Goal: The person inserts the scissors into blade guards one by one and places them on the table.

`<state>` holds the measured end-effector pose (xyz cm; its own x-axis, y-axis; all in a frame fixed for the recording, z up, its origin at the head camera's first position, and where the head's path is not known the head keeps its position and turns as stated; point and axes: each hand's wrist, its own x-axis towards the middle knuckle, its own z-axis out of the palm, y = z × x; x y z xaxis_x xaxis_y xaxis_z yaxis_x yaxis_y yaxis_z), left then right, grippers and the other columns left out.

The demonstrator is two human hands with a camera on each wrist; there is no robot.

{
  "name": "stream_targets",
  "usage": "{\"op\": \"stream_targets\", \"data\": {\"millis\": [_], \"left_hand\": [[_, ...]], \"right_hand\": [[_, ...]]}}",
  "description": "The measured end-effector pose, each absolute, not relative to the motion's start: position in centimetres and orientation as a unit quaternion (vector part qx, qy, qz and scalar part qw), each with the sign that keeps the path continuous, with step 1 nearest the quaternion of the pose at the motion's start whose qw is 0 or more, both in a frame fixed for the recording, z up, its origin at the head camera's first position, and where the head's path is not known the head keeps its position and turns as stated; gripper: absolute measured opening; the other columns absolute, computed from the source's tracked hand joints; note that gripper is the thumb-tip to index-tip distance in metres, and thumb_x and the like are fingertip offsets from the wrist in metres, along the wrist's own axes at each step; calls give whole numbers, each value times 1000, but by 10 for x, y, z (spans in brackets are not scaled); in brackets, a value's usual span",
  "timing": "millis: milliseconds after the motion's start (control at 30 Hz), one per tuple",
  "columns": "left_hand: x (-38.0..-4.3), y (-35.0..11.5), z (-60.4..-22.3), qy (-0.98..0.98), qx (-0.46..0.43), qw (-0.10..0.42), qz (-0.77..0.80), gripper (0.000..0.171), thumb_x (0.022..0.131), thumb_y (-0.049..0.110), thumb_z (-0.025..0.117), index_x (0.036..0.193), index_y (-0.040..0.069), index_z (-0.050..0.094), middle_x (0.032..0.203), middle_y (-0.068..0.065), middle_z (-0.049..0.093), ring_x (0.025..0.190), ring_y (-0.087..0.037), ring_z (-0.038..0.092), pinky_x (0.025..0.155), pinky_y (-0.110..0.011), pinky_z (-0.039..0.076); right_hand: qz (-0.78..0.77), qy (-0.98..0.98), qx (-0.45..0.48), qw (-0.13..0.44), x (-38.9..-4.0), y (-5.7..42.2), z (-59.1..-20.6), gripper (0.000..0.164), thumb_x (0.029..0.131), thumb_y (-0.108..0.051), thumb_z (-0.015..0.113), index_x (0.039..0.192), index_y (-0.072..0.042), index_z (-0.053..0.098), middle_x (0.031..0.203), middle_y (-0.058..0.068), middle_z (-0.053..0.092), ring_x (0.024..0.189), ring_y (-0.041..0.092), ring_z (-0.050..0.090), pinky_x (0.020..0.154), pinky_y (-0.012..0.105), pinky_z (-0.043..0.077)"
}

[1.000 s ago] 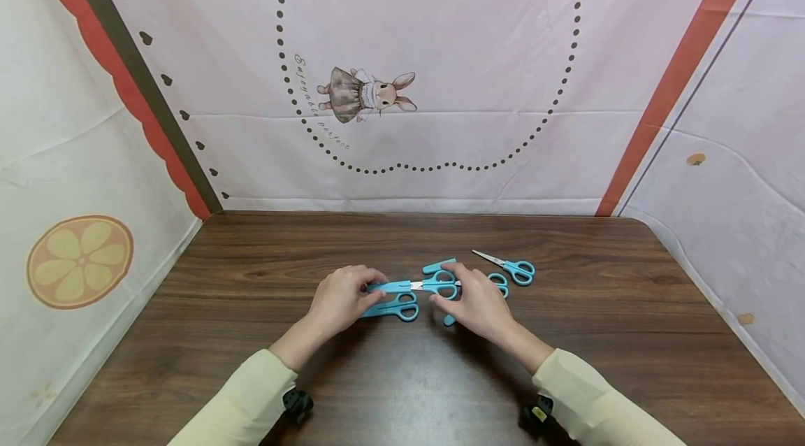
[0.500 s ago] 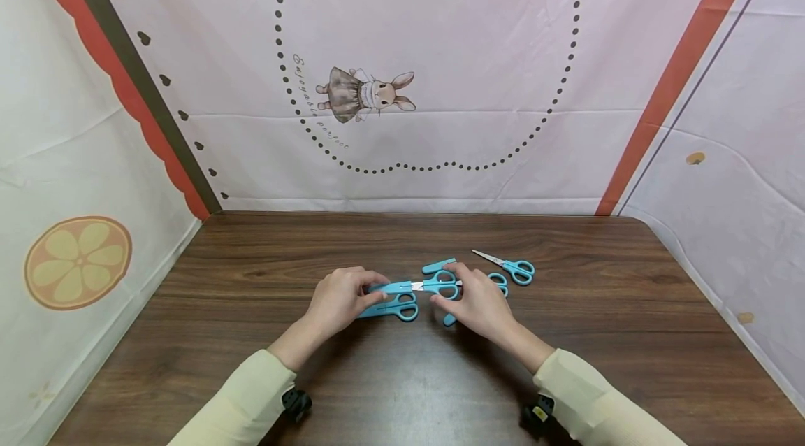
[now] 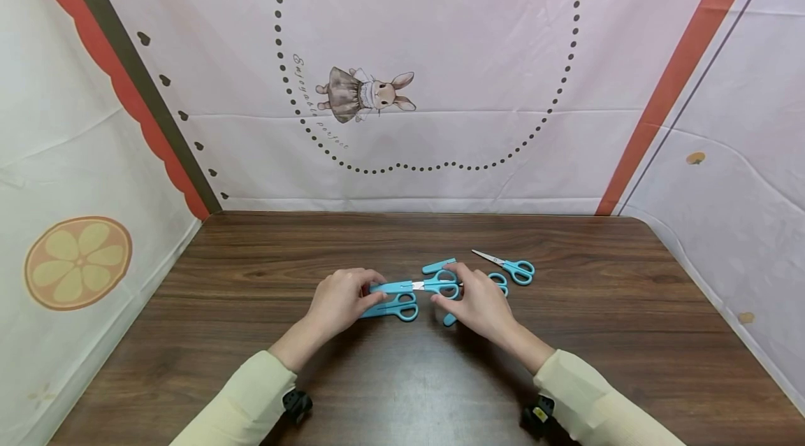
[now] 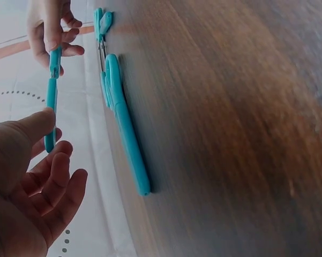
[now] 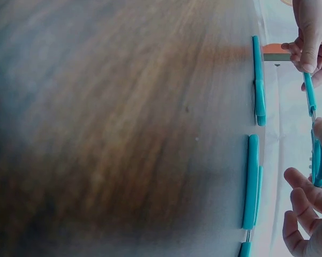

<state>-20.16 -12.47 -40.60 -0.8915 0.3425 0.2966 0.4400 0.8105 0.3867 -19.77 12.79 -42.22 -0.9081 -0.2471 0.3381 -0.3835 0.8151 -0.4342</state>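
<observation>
1. I see the left hand [image 3: 339, 298] pinching a light-blue plastic sheath [image 3: 396, 287].
2. The right hand [image 3: 483, 300] pinches light-blue-handled metal scissors [image 3: 434, 284], partly sheathed, above the brown wood-grain table [image 3: 402, 383].
3. Near them, I see light-blue sheathed scissors [image 3: 391, 307] lying flat.

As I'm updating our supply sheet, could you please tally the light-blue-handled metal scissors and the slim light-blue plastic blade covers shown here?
Light-blue-handled metal scissors, one pair partly hidden: 4
Slim light-blue plastic blade covers, two loose, two on blades: 4
Total: 8
</observation>
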Motion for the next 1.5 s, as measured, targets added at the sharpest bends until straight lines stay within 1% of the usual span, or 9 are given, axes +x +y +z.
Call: {"op": "stream_targets", "data": {"millis": [167, 300, 633, 867, 1100, 1500], "left_hand": [[-202, -124, -406, -947, -200, 106, -226, 16, 80, 23, 72, 96, 21, 70, 67, 15, 55, 55, 2, 45, 46, -19, 37], [-202, -124, -406, -948, -196, 108, -225, 15, 80, 19, 71, 95, 20, 69, 68, 14, 56, 55, 2, 46, 48, -19, 38], [-201, -124, -408, -945, -206, 130, -219, 13, 79, 20, 72, 92, 23, 70, 65, 16, 50, 54, 1, 44, 45, -19, 35], [-201, -123, -408, -940, -216, 134, -229, 12, 80, 20, 72, 92, 21, 70, 65, 15, 50, 54, 1, 44, 46, -18, 35], [-201, -122, -407, -931, -236, 146, -236, 12, 80, 20, 72, 91, 21, 70, 66, 15, 50, 56, 1, 45, 47, -17, 36], [-200, -122, -407, -926, -243, 152, -247, 11, 80, 21, 72, 91, 21, 69, 68, 15, 51, 57, 0, 45, 49, -17, 37]], "right_hand": [[261, -943, 158, 131, -198, 128, -422, 57, 77, -42, 72, 122, -12, 56, 62, -9, 46, 54, 6, 40, 47, 23, 33], [268, -942, 152, 131, -198, 128, -422, 56, 78, -41, 70, 123, -12, 55, 62, -8, 46, 54, 6, 40, 47, 24, 33], [274, -940, 145, 140, -198, 127, -420, 52, 77, -38, 71, 120, -12, 56, 63, -8, 47, 54, 5, 41, 48, 23, 34], [276, -940, 133, 148, -197, 126, -419, 51, 77, -36, 71, 120, -13, 57, 60, -8, 46, 50, 6, 40, 44, 24, 32], [270, -942, 126, 157, -197, 126, -419, 50, 77, -37, 70, 120, -15, 56, 57, -8, 43, 47, 6, 37, 44, 24, 30], [270, -941, 122, 161, -196, 126, -418, 50, 77, -37, 70, 120, -14, 57, 54, -7, 41, 45, 7, 36, 42, 24, 27]]}}
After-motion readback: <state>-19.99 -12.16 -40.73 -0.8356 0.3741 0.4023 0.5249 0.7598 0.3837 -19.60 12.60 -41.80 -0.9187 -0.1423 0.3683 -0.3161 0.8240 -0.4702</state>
